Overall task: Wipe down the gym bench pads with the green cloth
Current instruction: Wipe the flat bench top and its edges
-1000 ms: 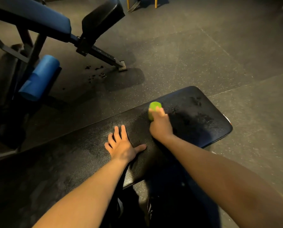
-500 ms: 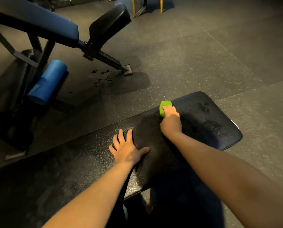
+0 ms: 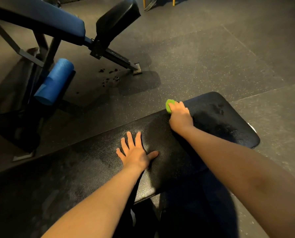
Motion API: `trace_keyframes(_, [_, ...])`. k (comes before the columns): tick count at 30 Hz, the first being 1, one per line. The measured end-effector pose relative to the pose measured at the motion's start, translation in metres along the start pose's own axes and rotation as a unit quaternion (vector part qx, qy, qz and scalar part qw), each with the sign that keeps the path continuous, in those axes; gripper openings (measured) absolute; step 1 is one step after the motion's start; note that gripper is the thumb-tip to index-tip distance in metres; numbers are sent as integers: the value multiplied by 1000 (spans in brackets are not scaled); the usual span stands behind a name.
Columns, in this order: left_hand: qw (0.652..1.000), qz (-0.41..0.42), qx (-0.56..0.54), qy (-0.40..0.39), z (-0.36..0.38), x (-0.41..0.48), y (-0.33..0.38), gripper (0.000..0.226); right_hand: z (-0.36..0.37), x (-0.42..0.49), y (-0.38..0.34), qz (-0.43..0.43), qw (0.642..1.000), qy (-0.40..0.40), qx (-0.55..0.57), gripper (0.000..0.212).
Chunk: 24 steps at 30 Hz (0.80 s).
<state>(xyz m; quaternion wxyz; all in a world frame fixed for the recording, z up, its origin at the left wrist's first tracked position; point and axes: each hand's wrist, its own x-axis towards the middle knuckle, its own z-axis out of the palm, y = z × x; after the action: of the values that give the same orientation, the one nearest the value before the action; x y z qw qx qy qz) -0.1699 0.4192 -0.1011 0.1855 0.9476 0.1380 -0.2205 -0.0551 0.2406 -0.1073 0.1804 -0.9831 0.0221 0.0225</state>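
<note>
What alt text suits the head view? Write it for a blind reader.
A right hand grips a green cloth at the far edge of a black bench pad; the left hand rests flat on it, fingers spread. Behind, a blue-padded bench with a blue foam roller stands on dark floor.

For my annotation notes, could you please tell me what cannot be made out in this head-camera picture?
Head view, green cloth: mostly hidden under the right hand; its size and folds cannot be told.
Head view, black bench pad: its left end is cut off by the left and bottom edges; its frame is hidden beneath it.
Head view, blue bench: cut off by the top-left edge.
Head view, dark specks on the floor: too small to identify.
</note>
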Motion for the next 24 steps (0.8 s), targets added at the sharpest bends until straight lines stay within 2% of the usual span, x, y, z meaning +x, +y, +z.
trace_keyframes(4, [1000, -4, 2, 4, 1, 1, 2, 111, 15, -10, -31, 10, 998, -21, 50, 47])
trace_keyframes(6, [1000, -4, -9, 13, 2, 1, 1, 112, 31, -21, -55, -56, 994, -60, 77, 45])
trace_keyframes(8, [999, -9, -24, 29, 5, 0, 0, 119, 45, -33, -73, -165, 974, -123, 96, 58])
trace_keyframes(10, [998, -12, -38, 40, 8, -2, -2, 127, 48, -37, -79, -234, 950, -185, 95, 64])
trace_keyframes(12, [998, -9, -43, 43, 10, -3, -4, 126, 42, -35, -73, -246, 943, -208, 87, 74])
trace_keyframes(14, [999, -9, -40, 34, 9, -2, -4, 122, 30, -31, -57, -208, 960, -180, 54, 77])
trace_keyframes(17, [999, 3, -30, 27, 8, -4, -1, 113, 9, -20, -13, -45, 991, -97, 77, 72])
trace_keyframes(20, [999, 28, -25, 32, 9, -6, -1, 102, -2, -20, 26, 65, 993, -41, 89, 73])
trace_keyframes(22, [999, 36, -25, 31, 10, -6, -1, 95, -3, -28, 26, 86, 993, -30, 82, 69])
trace_keyframes(24, [998, 44, -10, 49, 10, -9, 3, 87, -2, -42, 10, 47, 996, -16, 72, 64])
